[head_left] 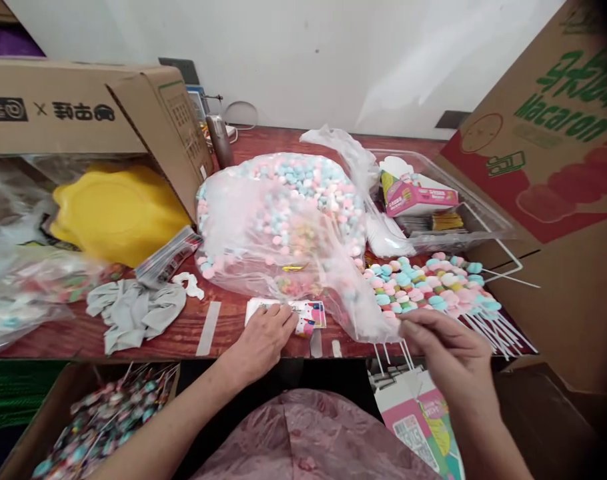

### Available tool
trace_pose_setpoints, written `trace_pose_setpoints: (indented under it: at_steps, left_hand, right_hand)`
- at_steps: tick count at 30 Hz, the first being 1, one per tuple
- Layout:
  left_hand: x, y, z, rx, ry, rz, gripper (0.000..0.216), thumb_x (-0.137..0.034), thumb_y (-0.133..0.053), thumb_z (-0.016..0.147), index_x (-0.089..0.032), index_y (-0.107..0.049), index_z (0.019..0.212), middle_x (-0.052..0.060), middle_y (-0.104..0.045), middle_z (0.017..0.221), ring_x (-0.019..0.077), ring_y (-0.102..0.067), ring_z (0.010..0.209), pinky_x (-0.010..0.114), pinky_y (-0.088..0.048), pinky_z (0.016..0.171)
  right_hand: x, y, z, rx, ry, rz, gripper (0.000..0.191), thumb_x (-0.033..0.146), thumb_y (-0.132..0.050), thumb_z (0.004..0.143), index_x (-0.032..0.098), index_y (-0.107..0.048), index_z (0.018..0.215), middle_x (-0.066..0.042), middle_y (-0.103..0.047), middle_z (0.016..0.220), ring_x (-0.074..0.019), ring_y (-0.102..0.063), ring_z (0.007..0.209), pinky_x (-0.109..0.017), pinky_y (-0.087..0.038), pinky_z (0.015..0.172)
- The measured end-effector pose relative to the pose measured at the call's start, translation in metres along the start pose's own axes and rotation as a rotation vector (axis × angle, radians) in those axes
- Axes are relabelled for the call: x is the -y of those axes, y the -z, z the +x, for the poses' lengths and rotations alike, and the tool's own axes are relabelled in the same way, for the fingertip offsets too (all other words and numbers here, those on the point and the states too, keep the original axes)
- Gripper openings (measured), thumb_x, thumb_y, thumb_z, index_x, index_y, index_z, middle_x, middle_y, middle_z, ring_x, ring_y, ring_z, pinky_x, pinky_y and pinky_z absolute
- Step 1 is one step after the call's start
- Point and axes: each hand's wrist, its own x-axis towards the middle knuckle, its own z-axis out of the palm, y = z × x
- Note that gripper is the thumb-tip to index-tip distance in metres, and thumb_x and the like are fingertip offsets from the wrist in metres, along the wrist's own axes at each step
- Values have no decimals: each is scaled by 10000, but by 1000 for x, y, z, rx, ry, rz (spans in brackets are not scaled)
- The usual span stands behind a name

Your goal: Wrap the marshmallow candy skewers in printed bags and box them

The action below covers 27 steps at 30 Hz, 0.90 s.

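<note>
My left hand (268,337) lies on a small stack of white printed wrappers (311,315) at the table's front edge, its fingers resting over them. My right hand (453,350) is closed in a pinch at the near side of a pile of pastel macaron-shaped candies (413,283) on white sticks (493,330). What its fingertips hold, if anything, cannot be made out. Between and beyond the hands sits a large clear plastic bag (283,193) full of loose pink, blue and white pieces. Small wrapped items show through its front.
At left stand an open cardboard box (168,120), a yellow tray (118,210) and a grey cloth (136,310). A clear bin (483,223) with a pink carton (423,198) is at back right. Below the table is a box of wrapped lollipops (103,413); a Macaron carton (548,167) leans right.
</note>
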Motion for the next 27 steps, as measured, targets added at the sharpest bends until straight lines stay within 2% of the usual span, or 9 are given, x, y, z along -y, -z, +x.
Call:
trace_pose_setpoints:
  at_steps: [3,7,9,11,13,16,20,23,27]
  left_hand:
    - [1,-12,-8,-100,11,20,528,1,-436,804,-148,-539,1300,132,-603,1286,279,-548,1123,434,-462,920]
    - [0,-23,-5,-319,84,-51,363,-49,-441,873,-168,-636,1155,108,-679,1143,245,-590,1016,400,-494,857]
    - [1,-26,0,-467,123,-100,293,-78,-439,900,-176,-668,1056,94,-697,1013,219,-599,922,369,-508,796]
    - [3,-28,5,-590,134,-122,255,-92,-446,908,-174,-680,964,81,-686,899,202,-588,846,349,-509,750]
    - [3,-30,9,-644,122,-98,235,-86,-461,900,-170,-678,871,68,-660,812,195,-565,793,337,-500,721]
    - [-1,-32,12,-580,99,-25,250,-58,-467,879,-172,-659,766,59,-623,736,191,-536,743,321,-478,679]
    - [-12,-27,10,-357,167,-10,232,-50,-473,872,-175,-662,820,71,-633,828,198,-553,793,328,-488,700]
    - [-15,-19,5,-240,203,-39,227,-57,-474,877,-172,-667,913,78,-646,923,212,-567,867,338,-505,743]
    - [-9,-18,3,-265,240,-115,234,-53,-468,880,-173,-663,834,68,-645,897,202,-565,854,321,-489,725]
  right_hand:
    - [-32,31,23,-140,-11,-172,137,357,-709,789,232,-715,846,-18,-683,718,-174,-607,604,-293,-487,554]
    - [-50,37,60,-100,314,-675,191,286,-541,889,194,-703,850,-77,-705,829,-226,-640,779,-340,-474,715]
    - [-45,31,79,3,413,-963,245,218,-474,909,179,-711,862,-103,-707,884,-244,-623,866,-345,-435,751]
    - [-35,21,96,224,415,-1217,267,160,-453,898,168,-720,886,-125,-701,924,-262,-593,908,-347,-394,736]
    - [-27,9,114,491,382,-1391,277,104,-457,867,160,-725,904,-146,-692,965,-277,-574,944,-348,-362,721]
    - [-28,-9,138,708,349,-1439,278,38,-504,786,170,-734,868,-131,-691,944,-248,-594,895,-320,-334,674]
    - [-43,-22,156,809,351,-1424,285,7,-528,739,178,-731,842,-97,-687,901,-191,-616,785,-286,-301,614]
    - [-50,-18,159,787,395,-1402,252,32,-508,791,171,-711,850,-94,-679,906,-184,-617,749,-280,-283,582]
    - [-53,7,157,610,441,-1381,301,37,-414,866,135,-669,991,-151,-674,976,-230,-635,835,-298,-340,618]
